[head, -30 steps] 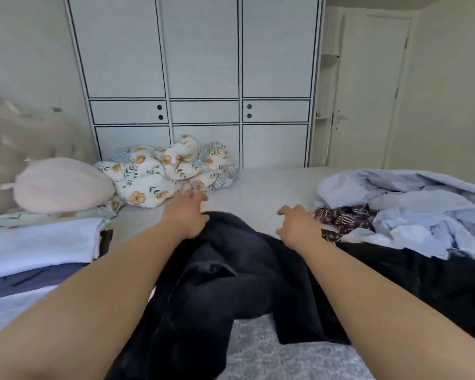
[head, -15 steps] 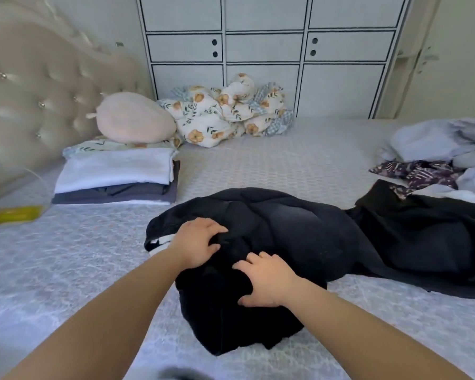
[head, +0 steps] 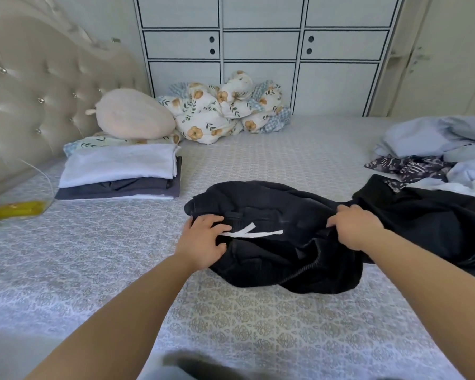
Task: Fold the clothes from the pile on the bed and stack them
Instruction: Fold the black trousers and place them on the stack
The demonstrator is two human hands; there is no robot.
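Stack (head: 118,171) by headboard holds few folded pieces. My left hand (head: 203,242) and right hand (head: 353,226) both pinching black garment (head: 280,242), not yet folded; pile (head: 436,171) remains.

Open patterned bed (head: 258,311) surface stretches in front of and left of the black garment (head: 280,242). A folded stack (head: 118,174) blocks the far left, and the loose clothes pile (head: 436,165) crowds the right edge.
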